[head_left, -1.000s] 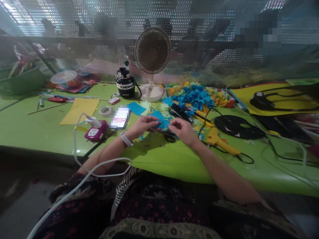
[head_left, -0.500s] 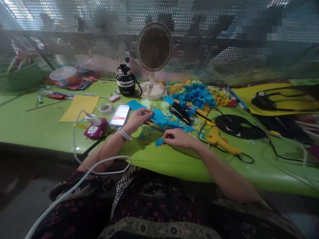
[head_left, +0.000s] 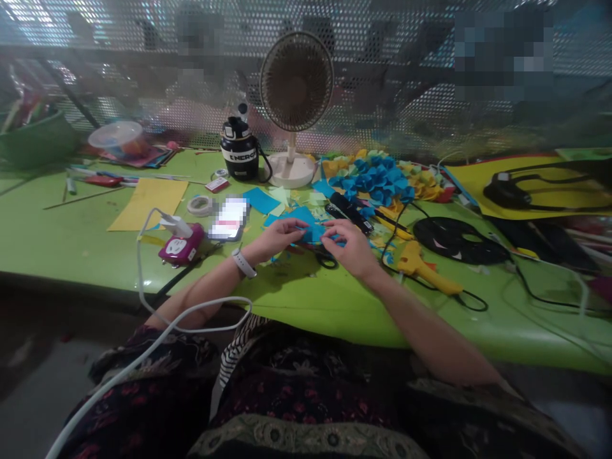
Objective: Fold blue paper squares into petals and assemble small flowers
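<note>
Both my hands meet over the green table (head_left: 76, 242) at its middle. My left hand (head_left: 277, 239), with a white watch on the wrist, pinches one edge of a small blue paper piece (head_left: 313, 233). My right hand (head_left: 349, 245) pinches the other edge of the same blue piece. Black scissors (head_left: 326, 260) lie on the table just under my hands. Blue paper scraps are scattered around them.
A phone (head_left: 229, 220), a pink power adapter (head_left: 179, 250) with a white cable, tape rolls and a yellow sheet (head_left: 148, 203) lie to the left. A fan (head_left: 295, 95) and black bottle (head_left: 239, 153) stand behind. A pile of folded blue and yellow paper (head_left: 382, 182), a yellow glue gun (head_left: 423, 271) and black cables lie to the right.
My right hand, which had dropped to the table by a blue scrap half a second ago, has come back up to meet my left hand on the blue paper piece.
</note>
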`<state>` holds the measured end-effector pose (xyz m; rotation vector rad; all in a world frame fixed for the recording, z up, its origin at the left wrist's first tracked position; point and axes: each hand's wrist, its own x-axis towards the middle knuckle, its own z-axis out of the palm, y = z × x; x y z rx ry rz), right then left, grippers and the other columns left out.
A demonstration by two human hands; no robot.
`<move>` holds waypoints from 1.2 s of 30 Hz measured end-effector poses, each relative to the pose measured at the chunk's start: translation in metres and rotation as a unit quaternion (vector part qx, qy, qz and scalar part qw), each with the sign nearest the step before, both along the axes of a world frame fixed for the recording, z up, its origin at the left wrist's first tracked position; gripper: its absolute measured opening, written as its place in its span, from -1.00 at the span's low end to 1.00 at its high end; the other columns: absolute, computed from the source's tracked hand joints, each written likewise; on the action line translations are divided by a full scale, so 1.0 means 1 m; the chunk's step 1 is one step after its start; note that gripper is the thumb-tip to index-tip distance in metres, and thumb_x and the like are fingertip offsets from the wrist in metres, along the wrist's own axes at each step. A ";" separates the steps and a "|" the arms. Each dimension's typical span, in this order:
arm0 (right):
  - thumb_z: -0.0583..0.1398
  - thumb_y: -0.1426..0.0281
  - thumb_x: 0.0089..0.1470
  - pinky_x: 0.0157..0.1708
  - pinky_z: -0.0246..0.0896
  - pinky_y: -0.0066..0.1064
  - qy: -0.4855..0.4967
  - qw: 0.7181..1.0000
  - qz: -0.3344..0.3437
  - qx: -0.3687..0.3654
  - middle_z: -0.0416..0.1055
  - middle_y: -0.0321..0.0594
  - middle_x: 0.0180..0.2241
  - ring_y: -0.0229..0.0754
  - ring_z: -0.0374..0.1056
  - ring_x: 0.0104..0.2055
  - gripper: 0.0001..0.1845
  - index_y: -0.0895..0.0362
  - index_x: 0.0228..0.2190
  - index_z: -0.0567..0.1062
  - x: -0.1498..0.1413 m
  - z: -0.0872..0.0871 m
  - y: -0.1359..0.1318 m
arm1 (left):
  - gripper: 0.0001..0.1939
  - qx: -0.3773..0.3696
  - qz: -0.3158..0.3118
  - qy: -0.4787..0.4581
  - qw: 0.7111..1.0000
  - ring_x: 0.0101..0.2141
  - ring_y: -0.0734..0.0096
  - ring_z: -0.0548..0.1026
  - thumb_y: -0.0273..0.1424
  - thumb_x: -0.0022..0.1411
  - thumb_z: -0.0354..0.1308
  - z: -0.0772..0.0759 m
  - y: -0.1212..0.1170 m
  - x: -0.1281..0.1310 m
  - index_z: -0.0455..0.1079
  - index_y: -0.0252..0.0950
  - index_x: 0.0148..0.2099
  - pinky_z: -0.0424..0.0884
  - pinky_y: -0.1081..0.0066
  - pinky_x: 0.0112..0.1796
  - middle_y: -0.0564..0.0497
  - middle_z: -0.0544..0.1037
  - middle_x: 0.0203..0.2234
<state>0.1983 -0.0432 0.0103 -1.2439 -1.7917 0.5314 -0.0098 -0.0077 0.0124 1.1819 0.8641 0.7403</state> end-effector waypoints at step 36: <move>0.20 0.26 0.00 -0.41 0.24 -0.34 -0.015 0.998 -0.029 -0.060 0.48 -0.24 -0.52 -0.20 0.32 -0.50 -0.84 0.09 -0.48 0.47 -0.002 0.010 -0.004 | -0.65 0.033 -0.013 -0.051 0.998 -0.32 0.41 0.66 -0.47 0.11 0.43 -0.012 0.005 -0.002 0.41 -0.39 -0.09 0.58 0.33 -0.14 0.01 0.65 -0.37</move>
